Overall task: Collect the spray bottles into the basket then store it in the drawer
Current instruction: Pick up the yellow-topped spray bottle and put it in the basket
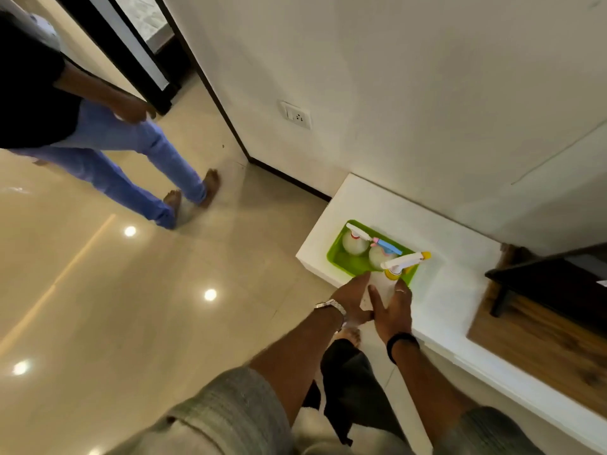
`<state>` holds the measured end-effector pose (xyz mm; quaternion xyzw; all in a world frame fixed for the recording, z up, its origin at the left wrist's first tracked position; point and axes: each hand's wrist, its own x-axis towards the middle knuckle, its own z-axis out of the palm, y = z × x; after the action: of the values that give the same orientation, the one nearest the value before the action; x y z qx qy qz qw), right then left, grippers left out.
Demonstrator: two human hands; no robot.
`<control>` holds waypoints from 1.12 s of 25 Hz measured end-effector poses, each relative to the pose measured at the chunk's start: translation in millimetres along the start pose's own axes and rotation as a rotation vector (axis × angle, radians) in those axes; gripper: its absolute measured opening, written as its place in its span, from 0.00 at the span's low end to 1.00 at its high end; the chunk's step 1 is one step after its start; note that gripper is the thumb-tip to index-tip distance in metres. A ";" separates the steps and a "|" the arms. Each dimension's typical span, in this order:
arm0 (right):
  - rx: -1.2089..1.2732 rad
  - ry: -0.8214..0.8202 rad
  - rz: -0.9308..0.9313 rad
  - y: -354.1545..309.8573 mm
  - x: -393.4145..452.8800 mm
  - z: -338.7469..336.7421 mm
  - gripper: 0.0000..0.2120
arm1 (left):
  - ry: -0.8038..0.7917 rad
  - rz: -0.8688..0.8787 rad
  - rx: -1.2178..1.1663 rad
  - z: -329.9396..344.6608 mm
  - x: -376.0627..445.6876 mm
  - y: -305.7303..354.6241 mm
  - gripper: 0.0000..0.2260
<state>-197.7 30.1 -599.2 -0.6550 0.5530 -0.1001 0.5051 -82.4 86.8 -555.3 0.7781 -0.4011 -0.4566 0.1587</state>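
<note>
A lime-green basket [341, 257] sits on the left end of a white cabinet top [460, 284]. Two round white spray bottles stand inside it: one with a white and red head [354, 239] at the far left, one with a blue and pink trigger [382, 251] beside it. A third white bottle with a yellow collar and yellow nozzle tip [399, 266] is at the basket's near edge. My left hand [349, 298] and my right hand [394, 311] press against its body from either side. Its lower part is hidden between my hands.
Another person in blue trousers [131, 165] stands barefoot on the glossy tiled floor to the left. A wall socket [295, 114] is on the white wall behind the cabinet. A wooden surface [542, 339] with a dark stand on it adjoins the cabinet's right side.
</note>
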 end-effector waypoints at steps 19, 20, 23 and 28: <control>-0.166 0.331 0.004 147.3 130.9 62.4 0.25 | -0.140 0.181 0.702 73.8 173.7 -139.9 0.39; -0.243 0.339 -0.002 152.6 130.2 67.3 0.24 | -0.124 0.175 0.696 76.8 176.3 -141.6 0.39; -0.401 0.390 0.058 164.6 131.4 79.4 0.20 | -0.087 0.189 0.697 83.5 180.2 -147.2 0.39; -0.374 0.395 0.098 165.5 131.4 88.4 0.23 | -0.037 0.247 0.652 82.3 181.9 -155.6 0.40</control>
<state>-191.5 -9.4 -824.7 -0.6770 0.6808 -0.0974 0.2620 -29.3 54.4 -800.6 0.7252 -0.6197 -0.2957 -0.0513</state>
